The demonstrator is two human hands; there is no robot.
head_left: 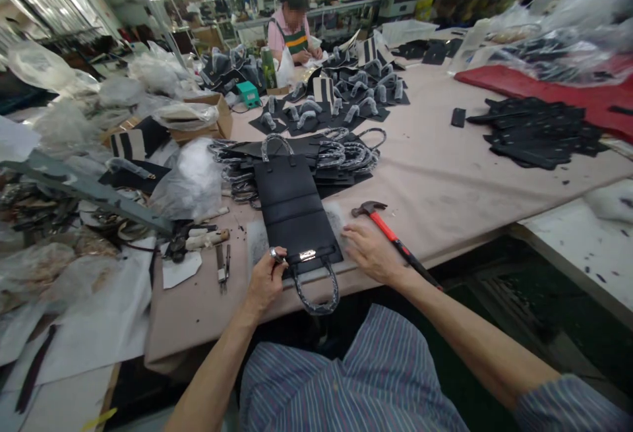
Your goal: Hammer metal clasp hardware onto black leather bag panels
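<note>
A black handbag panel [295,198] lies flat in front of me, with a plastic-wrapped handle at each end and a shiny metal plate [307,255] near its lower edge. The near handle [318,307] hangs over the table's front edge. My left hand [266,279], with a ring on one finger, is closed on the panel's lower left corner. To the panel's right, my right hand [370,252] rests with fingers stretched out and holds nothing. Just beyond it lies a claw hammer [390,233] with a red and black handle. A pale pad [257,244] shows under the panel.
Behind the panel is a stack of black panels with wrapped handles [346,155]. Hand tools [222,267] lie at left, beside plastic bags [190,178]. Dark pieces [544,130] are piled at right near red material [548,86]. A co-worker [291,26] sits across the table.
</note>
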